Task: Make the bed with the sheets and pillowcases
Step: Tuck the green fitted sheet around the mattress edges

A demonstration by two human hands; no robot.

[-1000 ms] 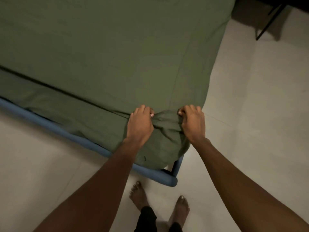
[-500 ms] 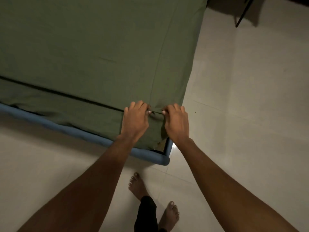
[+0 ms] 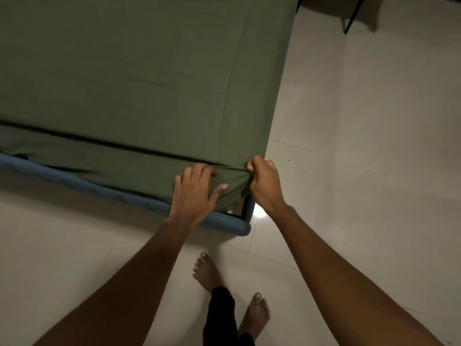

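At the bed's near corner, just ahead of my bare feet [image 3: 207, 273]: right grip [image 3: 264, 186] is closed on a bunch of the green sheet [image 3: 139, 83], pinched right at the corner edge. Left grip [image 3: 197, 193] is wide, fingers spread flat, pressing the sheet's drop against the mattress side just beside it. Sheet lies smooth over the top; the slack is at this corner, hem hanging just above the blue bed frame [image 3: 99, 188]. Step as I read it: tuck the corner. To do it well: press flat so the side panel doesn't creep, pull the bunch down and round the corner, then feed it under the mattress, not over the rail. Pull along the long crease near the right edge, not across it. Hem further left looks rumpled and probably needs its own pass. No pillowcases in view. Bed stands on a pale, glossy tiled floor [image 3: 361, 146]; room is dim, dark furniture legs [image 3: 351, 18] beyond the far corner.
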